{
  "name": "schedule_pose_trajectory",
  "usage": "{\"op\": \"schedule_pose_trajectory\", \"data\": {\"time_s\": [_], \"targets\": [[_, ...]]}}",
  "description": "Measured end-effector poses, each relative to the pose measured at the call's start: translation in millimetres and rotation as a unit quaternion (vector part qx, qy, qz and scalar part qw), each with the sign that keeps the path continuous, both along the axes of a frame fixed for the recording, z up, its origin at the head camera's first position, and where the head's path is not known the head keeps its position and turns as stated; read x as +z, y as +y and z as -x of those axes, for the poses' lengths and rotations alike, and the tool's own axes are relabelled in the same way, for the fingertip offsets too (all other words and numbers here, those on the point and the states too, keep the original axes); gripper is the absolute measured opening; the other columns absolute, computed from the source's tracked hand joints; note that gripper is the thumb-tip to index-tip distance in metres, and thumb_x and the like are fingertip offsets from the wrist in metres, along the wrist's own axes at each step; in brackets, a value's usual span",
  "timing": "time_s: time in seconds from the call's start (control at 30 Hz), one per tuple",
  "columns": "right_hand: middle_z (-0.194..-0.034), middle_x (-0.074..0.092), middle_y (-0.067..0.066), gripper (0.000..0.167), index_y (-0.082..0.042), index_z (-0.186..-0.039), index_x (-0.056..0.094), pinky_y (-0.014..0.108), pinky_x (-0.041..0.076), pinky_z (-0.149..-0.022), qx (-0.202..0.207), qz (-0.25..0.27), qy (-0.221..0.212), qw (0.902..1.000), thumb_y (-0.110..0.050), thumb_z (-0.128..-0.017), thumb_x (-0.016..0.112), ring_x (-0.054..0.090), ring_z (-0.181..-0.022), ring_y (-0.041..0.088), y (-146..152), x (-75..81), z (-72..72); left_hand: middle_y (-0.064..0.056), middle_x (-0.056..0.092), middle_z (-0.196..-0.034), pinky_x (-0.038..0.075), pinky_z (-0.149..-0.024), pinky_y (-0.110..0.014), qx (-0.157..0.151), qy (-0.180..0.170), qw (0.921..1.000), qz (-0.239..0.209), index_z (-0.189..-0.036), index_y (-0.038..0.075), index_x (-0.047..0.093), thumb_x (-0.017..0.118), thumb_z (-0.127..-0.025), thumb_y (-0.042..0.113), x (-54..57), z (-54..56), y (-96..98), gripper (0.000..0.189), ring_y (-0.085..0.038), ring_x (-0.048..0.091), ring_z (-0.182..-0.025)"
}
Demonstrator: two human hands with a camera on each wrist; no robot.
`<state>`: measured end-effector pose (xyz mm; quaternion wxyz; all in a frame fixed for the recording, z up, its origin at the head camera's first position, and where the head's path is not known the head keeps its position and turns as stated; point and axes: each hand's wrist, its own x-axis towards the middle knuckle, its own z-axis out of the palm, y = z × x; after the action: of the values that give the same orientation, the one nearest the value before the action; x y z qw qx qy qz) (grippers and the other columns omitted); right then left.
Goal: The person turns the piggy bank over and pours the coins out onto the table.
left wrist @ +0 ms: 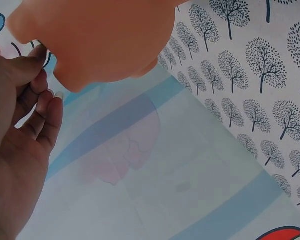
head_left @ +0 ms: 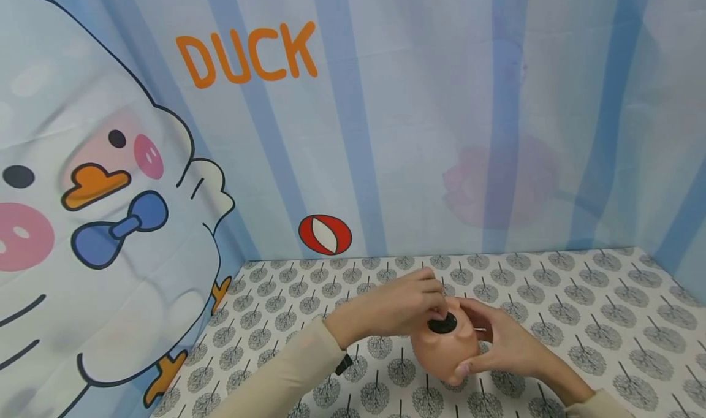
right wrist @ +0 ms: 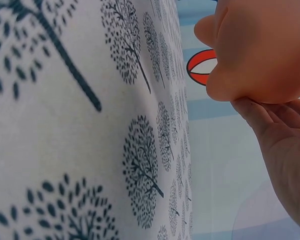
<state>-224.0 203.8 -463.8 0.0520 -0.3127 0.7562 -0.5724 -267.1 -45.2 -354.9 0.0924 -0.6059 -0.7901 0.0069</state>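
A peach-coloured piggy bank is tipped so that its underside, with stubby feet and a round black plug, faces up toward the head camera. My right hand grips the bank from the right, fingers behind and thumb along its lower side. From above, my left hand has its curled thumb and fingers at the plug's edge, pinching there. The left wrist view shows these left fingers between the feet of the bank; the plug is hidden there. The right wrist view shows the bank resting against my right fingers.
A tablecloth printed with trees lies under the hands. Behind it hangs a striped blue curtain with a duck picture at left. A small black item shows beside the left sleeve.
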Motion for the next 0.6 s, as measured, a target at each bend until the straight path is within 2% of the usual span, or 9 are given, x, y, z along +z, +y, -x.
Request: {"op": "schedule_pose_trajectory", "data": {"time_s": [0.27,0.47,0.6], "targets": [[-0.154,0.051,0.029,0.095,-0.006,-0.161,0.038,0.03,0.063,-0.1,0.004,0.002,-0.014,0.9999,-0.006,-0.081,0.089,0.065,-0.127,0.0,-0.4,1.3,-0.1,0.008,0.068,-0.104,0.047,-0.093,-0.013,0.007,-0.038,0.9993,0.0,-0.11,0.02,0.077,0.068,-0.104,0.024,2.3,0.3,-2.1,0.012,-0.008,0.052,-0.103],[-0.157,0.047,0.03,0.095,-0.005,-0.161,0.036,0.03,0.063,-0.099,0.004,0.001,-0.026,0.9997,-0.006,-0.082,0.088,0.064,-0.127,-0.002,0.2,1.3,-0.2,0.009,0.067,-0.102,0.041,-0.084,-0.011,0.014,-0.078,0.9969,-0.004,-0.109,0.02,0.076,0.068,-0.104,0.024,-1.8,3.5,-1.5,0.01,-0.007,0.048,-0.097],[-0.158,0.045,0.032,0.095,-0.003,-0.162,0.035,0.031,0.063,-0.099,0.01,0.007,-0.028,0.9995,-0.004,-0.083,0.087,0.064,-0.127,-0.002,0.1,1.1,0.6,0.008,0.067,-0.102,0.041,-0.084,-0.012,0.011,-0.086,0.9961,-0.011,-0.108,0.018,0.074,0.065,-0.106,0.023,-4.7,4.4,-1.6,0.01,-0.008,0.048,-0.097]]}}
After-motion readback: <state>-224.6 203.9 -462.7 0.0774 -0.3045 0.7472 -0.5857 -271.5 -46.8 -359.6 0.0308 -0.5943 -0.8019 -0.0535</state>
